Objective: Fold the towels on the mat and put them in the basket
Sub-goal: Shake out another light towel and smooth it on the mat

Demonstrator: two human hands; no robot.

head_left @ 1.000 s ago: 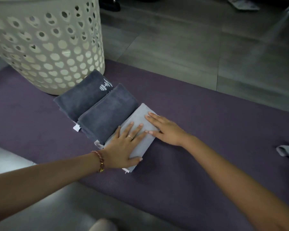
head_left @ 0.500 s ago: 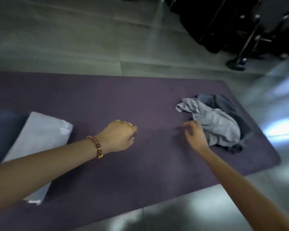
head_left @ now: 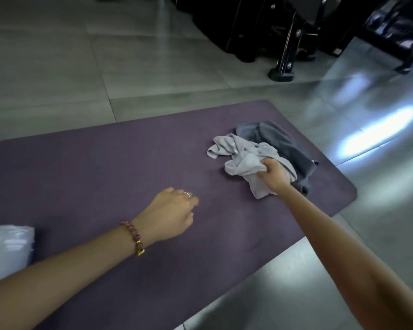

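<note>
Far right on the purple mat (head_left: 105, 175), right hand (head_left: 274, 175) grip clenched on the crumpled light grey towel (head_left: 243, 160), sprawled diagonally over the dark grey towel (head_left: 284, 141), left hand (head_left: 172, 215) loose, empty

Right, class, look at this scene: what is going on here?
A person is working over a purple mat. Their right hand grips a crumpled light grey towel, which lies partly on a dark grey towel near the mat's right end. The left hand hovers over the middle of the mat, holding nothing. A folded pale towel lies at the left edge. No basket is in view.
</note>
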